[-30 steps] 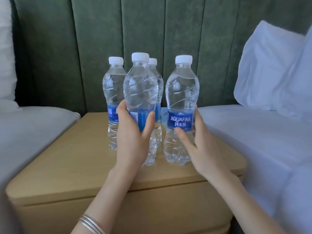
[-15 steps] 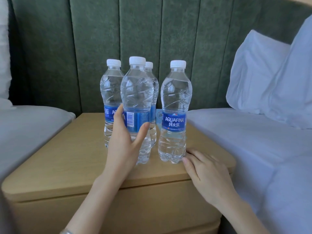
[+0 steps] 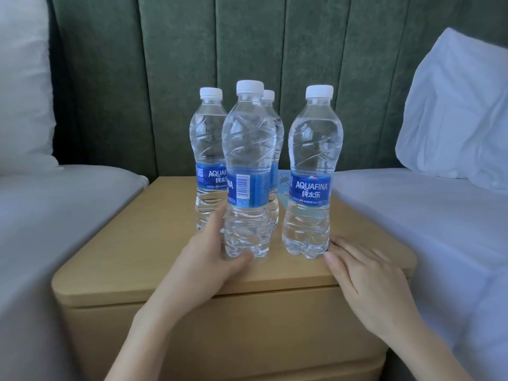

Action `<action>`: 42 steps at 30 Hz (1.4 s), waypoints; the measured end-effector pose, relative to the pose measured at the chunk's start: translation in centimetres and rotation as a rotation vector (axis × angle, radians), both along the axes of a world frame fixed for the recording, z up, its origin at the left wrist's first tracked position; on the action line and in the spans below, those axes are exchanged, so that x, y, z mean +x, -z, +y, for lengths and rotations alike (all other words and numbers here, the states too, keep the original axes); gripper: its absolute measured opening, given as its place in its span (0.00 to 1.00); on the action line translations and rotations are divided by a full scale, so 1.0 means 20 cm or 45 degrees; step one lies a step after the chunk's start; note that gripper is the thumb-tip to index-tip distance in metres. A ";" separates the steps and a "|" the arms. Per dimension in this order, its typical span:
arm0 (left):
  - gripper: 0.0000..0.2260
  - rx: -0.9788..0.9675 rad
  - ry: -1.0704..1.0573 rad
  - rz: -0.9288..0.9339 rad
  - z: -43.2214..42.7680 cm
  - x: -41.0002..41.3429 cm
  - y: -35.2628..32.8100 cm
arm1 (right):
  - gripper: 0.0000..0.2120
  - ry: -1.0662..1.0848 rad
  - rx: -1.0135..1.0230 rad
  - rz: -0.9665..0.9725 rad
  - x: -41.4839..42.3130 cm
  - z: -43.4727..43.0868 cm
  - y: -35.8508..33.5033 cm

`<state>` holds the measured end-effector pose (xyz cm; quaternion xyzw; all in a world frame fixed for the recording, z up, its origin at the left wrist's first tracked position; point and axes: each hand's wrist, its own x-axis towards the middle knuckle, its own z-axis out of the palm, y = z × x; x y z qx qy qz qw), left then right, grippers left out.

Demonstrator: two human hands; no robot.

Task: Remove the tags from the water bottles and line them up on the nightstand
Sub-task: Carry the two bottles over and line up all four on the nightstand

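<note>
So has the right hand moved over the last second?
Yes. The right hand came down from the label of the right-hand bottle to the nightstand top, now lying flat beside that bottle's base.

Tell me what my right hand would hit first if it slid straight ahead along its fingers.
The base of the rightmost bottle. The right hand lies flat on the nightstand, fingertips right at that base, possibly touching it.

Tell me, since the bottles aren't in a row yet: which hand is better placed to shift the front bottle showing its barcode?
Left. The left hand grips the base of that clear plastic water bottle; the right hand lies flat on the light wooden nightstand beside the other front bottle, holding nothing.
</note>
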<state>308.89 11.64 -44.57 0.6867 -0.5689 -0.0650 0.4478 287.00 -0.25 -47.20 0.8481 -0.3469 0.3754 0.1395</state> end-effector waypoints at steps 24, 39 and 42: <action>0.33 -0.050 -0.545 -0.179 -0.02 -0.16 -0.01 | 0.24 -0.254 0.668 -0.376 0.12 0.02 -0.14; 0.32 -0.016 -1.017 -0.180 0.24 0.14 0.00 | 0.27 -0.409 0.630 -0.284 0.46 0.20 -0.15; 0.32 -0.029 -0.997 -0.166 0.28 0.22 0.01 | 0.28 -0.410 0.635 -0.263 0.54 0.24 -0.16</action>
